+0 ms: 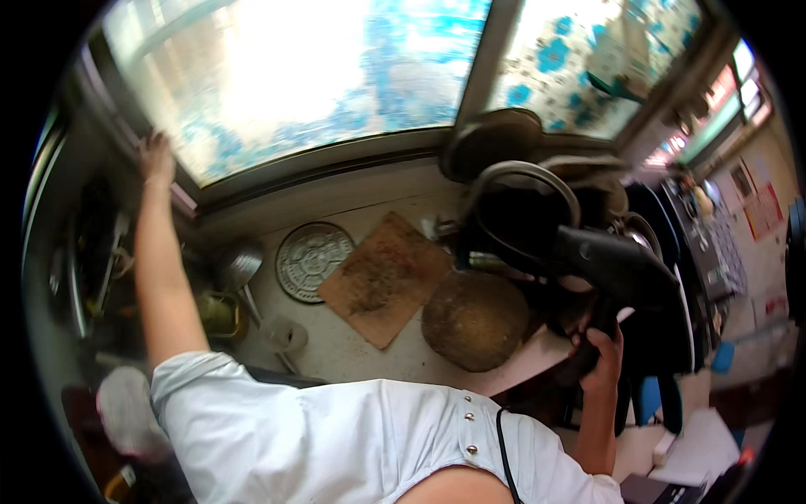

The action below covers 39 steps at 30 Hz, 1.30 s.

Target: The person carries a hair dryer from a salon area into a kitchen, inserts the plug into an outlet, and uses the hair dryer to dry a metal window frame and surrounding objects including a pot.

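Note:
My right hand [604, 349] is closed around the handle of a black hair dryer [630, 268], whose nozzle points left over the pots. Far up on the left, my left hand [156, 154] touches the upright edge of the window frame [182, 195]. Blur hides whether its fingers grip that edge. Below the window a round patterned metal trivet [313, 261] lies on the counter. A stained brown square board [384, 277] overlaps its right side. Beside the board sits a worn, rounded brown board or lid [475, 321].
A ladle [242, 261], a green container [219, 314] and a translucent cup [286, 334] stand near my left arm. Dark pots with a raised ring-shaped rim [529, 167] crowd the right, beside a dark round lid [494, 142]. Floral film [554, 57] covers the window glass.

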### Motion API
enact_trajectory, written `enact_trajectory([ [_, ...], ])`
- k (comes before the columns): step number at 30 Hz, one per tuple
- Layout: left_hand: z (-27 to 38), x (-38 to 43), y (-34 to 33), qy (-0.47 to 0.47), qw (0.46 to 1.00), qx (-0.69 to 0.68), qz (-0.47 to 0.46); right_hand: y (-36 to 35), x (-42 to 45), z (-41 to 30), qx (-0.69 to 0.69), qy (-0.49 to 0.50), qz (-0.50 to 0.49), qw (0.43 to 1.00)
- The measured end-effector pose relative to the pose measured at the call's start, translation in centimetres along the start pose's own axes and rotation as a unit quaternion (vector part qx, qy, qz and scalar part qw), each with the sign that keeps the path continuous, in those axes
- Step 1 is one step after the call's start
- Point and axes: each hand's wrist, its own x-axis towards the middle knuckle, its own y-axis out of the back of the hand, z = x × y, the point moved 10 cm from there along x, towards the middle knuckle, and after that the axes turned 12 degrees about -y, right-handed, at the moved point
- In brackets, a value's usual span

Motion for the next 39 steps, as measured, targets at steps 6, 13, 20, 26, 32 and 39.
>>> enact_trajectory([
  [6,-5.3,1.6,-6.1,0.048,0.999,-0.007,-0.02,4.8,-2.7,-1.6,0.04,0.041,0.037,0.998],
  [13,-1.9,-0.6,-2.5,0.064,0.984,-0.012,-0.164,13.0,-5.1,-3.4,0.113,0.081,0.082,0.987],
  [20,5.1,0.6,7.3,-0.07,0.978,-0.191,-0.051,22.6,-3.8,-5.7,0.18,0.142,0.104,0.968],
  [26,18.1,-2.9,19.4,-0.242,0.882,-0.367,0.169,27.0,0.7,-7.8,0.158,0.121,0.035,0.979],
  [32,33.9,-3.3,34.0,-0.256,0.845,-0.434,0.18,31.9,4.9,-11.5,0.162,0.146,-0.041,0.975],
  [39,44.2,-0.4,41.7,-0.213,0.884,-0.394,0.132,35.6,4.4,-19.3,0.094,0.223,-0.021,0.97],
])
